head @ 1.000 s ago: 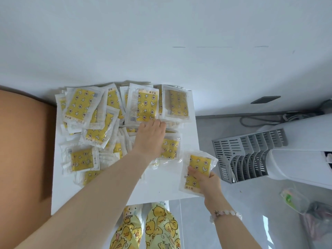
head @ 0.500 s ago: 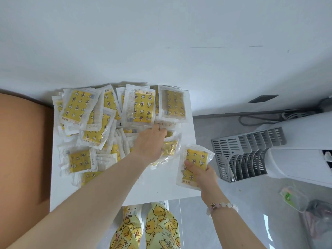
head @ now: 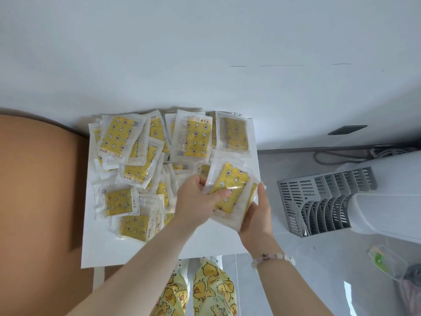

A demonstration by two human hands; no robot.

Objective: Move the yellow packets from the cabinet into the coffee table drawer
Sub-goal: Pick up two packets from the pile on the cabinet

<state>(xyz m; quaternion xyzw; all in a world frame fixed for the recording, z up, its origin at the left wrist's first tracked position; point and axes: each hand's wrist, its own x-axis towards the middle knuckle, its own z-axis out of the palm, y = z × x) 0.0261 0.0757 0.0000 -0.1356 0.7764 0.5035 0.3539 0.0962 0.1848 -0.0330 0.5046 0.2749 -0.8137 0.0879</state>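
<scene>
A white flat-topped cabinet [head: 114, 247] stands against a pale wall [head: 205, 53]. A loose pile of clear-plastic yellow packets [head: 127, 137], printed with small stars and moons, covers most of its top, the packets overlapping from the back edge toward the front.

At the cabinet's right edge, both hands meet on a small held stack of packets [head: 230, 183] raised above the top. The left hand [head: 196, 201] grips the stack from the left, with its thumb pressed across the yellow face of the uppermost packet and its fingers curled at the packet's upper-left edge. The right hand [head: 257, 215] grips the same stack from the right and underneath, fingers wrapped round its edge. The yellow edge of a second packet shows just beside those fingers. A pale bead bracelet [head: 273, 258] sits on the right wrist.

To the right of the cabinet, a white appliance with a grey slatted grille [head: 319, 201] stands on the grey floor. To the cabinet's left lies a brown surface [head: 34, 190]. Below its front edge, yellow duck-print trousers [head: 209, 288] show.
</scene>
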